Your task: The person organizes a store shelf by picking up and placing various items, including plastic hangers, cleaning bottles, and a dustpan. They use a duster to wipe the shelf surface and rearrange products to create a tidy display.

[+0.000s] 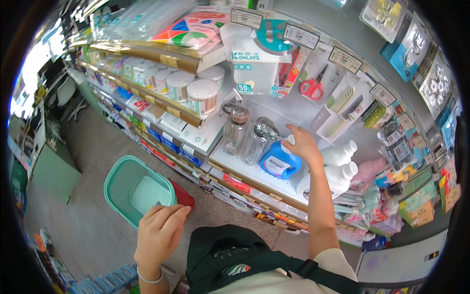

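Note:
My right hand (304,144) is at the white cap (290,139) of a blue plastic detergent bottle (279,161) on the shelf. Its thumb and fingers lie about the cap; how firmly they grip is hidden. Left of the bottle are a clear bottle with a brown lid (235,128) and a wrapped clear container (259,141). White jugs (336,176) stand under and beside my right forearm. My left hand (163,229), with its fingers drawn together, is in front of a green plastic basket (126,161). A small grey bit shows by the fingertips, too unclear to name.
Tubs of cotton swabs (203,97) line the upper left shelf. Red scissors (312,88), kitchen knives (343,106) and a bag pack (257,75) hang behind. A red object (182,194) sits beside the basket. The shelf edge (257,191) runs before my body.

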Motion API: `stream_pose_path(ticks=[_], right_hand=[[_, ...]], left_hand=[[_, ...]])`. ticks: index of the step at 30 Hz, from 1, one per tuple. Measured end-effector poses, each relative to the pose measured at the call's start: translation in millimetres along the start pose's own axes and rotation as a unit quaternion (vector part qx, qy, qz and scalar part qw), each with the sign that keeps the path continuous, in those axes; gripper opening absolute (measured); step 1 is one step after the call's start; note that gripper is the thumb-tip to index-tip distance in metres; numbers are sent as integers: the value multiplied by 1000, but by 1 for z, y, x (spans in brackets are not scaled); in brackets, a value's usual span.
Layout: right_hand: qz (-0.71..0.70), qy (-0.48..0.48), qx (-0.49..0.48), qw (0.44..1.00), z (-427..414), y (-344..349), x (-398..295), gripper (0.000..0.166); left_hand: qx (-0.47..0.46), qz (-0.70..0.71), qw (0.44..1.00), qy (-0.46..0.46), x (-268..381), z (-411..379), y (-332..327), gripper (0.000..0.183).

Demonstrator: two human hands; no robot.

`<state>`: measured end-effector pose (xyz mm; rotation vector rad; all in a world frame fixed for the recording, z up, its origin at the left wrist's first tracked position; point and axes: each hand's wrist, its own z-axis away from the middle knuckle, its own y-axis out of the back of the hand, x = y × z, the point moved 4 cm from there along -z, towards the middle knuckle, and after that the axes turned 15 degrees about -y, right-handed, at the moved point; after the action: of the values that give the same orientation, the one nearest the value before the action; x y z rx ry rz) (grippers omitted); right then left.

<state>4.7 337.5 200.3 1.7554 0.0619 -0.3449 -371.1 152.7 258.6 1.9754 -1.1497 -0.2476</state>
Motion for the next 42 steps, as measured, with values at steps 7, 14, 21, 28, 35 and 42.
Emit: stream_pose_path(ticks=[7,14,21,28,35,42], right_hand=[[43,-53,-66,995,2,-25,14,51],[15,-19,-110,994,-8,-27,19,46],[7,-12,-150,989,-15,-27,27,45],[0,-8,-208,978,-12,-19,29,49],[38,-7,-160,986,-15,-5,6,71],[-33,130,-134,982,-41,-21,-64,67]], left_hand=[[-55,116,984,124,-88,43,-45,17],[-75,157,970,168,-127,51,-59,15],[-66,161,970,169,-137,48,-59,14],[-71,142,965,208,-138,77,-64,13],[-70,142,959,236,-135,77,-61,13],[-72,128,962,232,-131,73,-58,13]])
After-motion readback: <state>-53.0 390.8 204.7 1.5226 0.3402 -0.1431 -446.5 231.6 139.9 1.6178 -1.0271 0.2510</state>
